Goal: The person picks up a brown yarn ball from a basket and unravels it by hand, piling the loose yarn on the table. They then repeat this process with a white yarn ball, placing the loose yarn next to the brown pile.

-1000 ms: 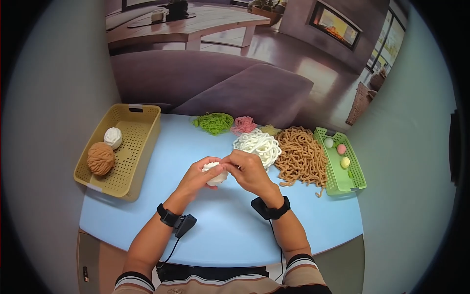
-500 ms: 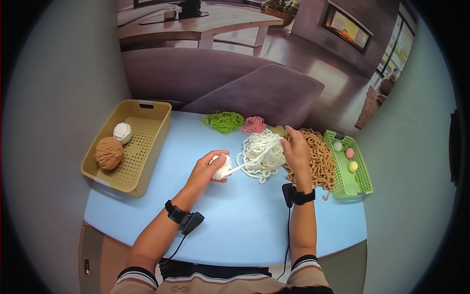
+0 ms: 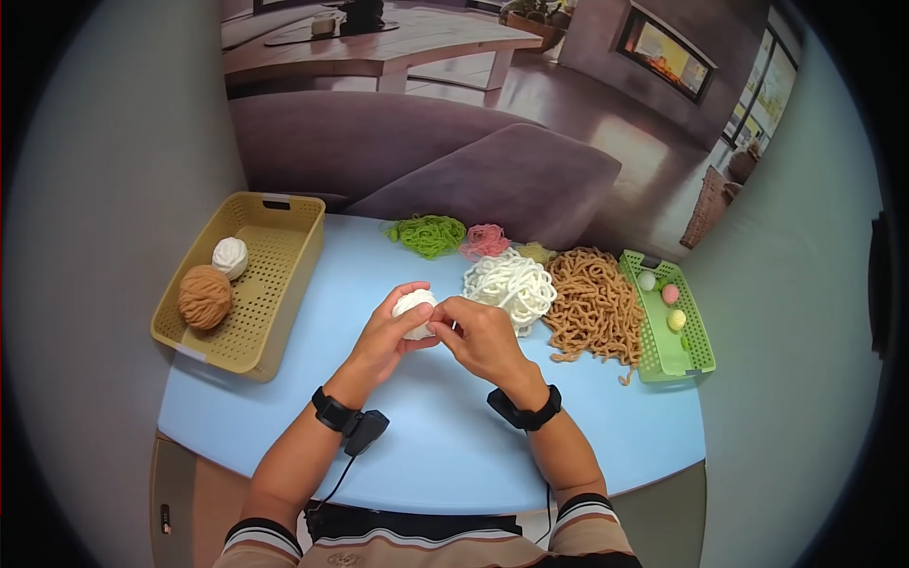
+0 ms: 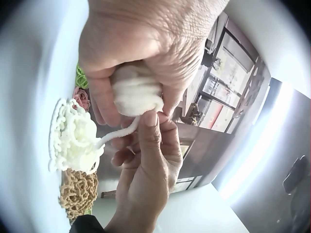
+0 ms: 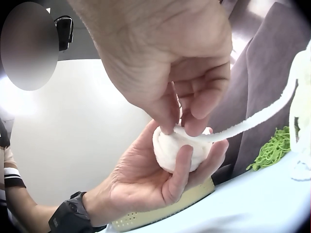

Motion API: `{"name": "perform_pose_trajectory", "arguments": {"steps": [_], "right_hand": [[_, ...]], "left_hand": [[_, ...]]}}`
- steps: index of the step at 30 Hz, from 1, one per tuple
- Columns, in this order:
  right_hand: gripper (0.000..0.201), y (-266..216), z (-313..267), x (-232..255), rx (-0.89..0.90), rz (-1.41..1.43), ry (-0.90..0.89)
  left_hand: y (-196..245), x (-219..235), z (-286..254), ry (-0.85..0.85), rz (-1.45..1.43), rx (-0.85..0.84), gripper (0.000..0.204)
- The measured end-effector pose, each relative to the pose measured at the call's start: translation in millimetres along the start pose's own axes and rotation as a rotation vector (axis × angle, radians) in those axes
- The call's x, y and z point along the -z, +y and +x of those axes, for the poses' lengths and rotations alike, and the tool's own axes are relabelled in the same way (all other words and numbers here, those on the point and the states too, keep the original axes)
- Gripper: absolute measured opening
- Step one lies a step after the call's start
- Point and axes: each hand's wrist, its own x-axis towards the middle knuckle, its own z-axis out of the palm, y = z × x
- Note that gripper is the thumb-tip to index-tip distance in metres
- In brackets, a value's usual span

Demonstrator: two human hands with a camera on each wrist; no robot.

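My left hand [image 3: 382, 338] holds a small ball of thick white yarn [image 3: 413, 304] above the table, fingers and thumb wrapped round it. My right hand [image 3: 488, 343] is up against the ball, pinching a white strand [image 5: 252, 122] between thumb and fingertips where it meets the ball, as the right wrist view shows. From there the strand runs off to a loose heap of white yarn [image 3: 511, 287] lying just beyond my right hand. In the left wrist view the strand hangs slack between the ball and the heap.
Right of the white heap lies loose brown yarn [image 3: 595, 305], beside a green basket [image 3: 704, 352] with small balls. Green yarn [image 3: 426, 235] and pink yarn [image 3: 486, 239] lie at the back. A tan basket [image 3: 311, 248] at left holds a brown ball [image 3: 205, 296] and a white ball [image 3: 230, 257].
My right hand went out over the white heap with the strand drawn taut, then came back to the ball. My left hand keeps its hold on the ball.
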Motion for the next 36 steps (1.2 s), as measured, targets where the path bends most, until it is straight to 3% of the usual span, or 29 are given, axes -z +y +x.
{"name": "perform_pose_trajectory", "arguments": {"steps": [2, 10, 12, 15, 16, 19, 20, 24, 27, 33, 36], "right_hand": [[0.012, 0.3, 0.2, 4.3, -0.033, 0.013, 0.015], [0.007, 71.4, 4.8, 45.6, -0.208, -0.134, 0.562], [0.006, 81.8, 2.9, 56.8, -0.346, 0.094, 0.683], [0.006, 78.4, 6.0, 65.5, -0.366, 0.412, 0.849], [0.009, 87.9, 1.8, 65.0, -0.380, 0.392, 0.787], [0.022, 97.4, 3.2, 57.1, -0.249, -0.088, 0.517], [0.035, 89.5, 1.3, 55.6, -0.288, -0.100, 0.385], [0.041, 42.0, 6.9, 26.1, -0.294, 0.249, -0.005], [0.033, 8.2, 7.1, 3.8, -0.002, 0.228, -0.020], [0.007, 10.0, 3.1, 1.9, 0.030, 0.098, 0.078], [0.005, 3.3, 4.9, 8.8, 0.001, 0.119, 0.038]], "left_hand": [[-1.2, -0.6, 0.7, -0.003, 0.014, -0.006, 0.051], [4.8, 6.0, 0.7, -0.001, 0.061, 0.065, 0.050], [3.3, 8.3, 0.8, -0.006, 0.117, 0.083, 0.051], [0.4, 4.8, 1.5, -0.023, 0.206, 0.086, 0.052], [-0.7, 2.5, 0.7, -0.035, 0.233, 0.079, 0.052], [-3.1, 2.3, 1.9, -0.042, 0.167, 0.093, 0.050], [-3.4, 2.8, 2.6, -0.038, 0.120, 0.103, 0.050], [-1.5, 3.7, 2.5, -0.032, 0.045, 0.074, 0.050], [-0.5, 2.0, 1.6, -0.052, 0.088, 0.060, 0.052], [1.4, 3.3, -0.5, -0.098, 0.092, 0.102, 0.052], [-1.0, 6.1, 2.1, -0.107, 0.062, 0.087, 0.050]]}}
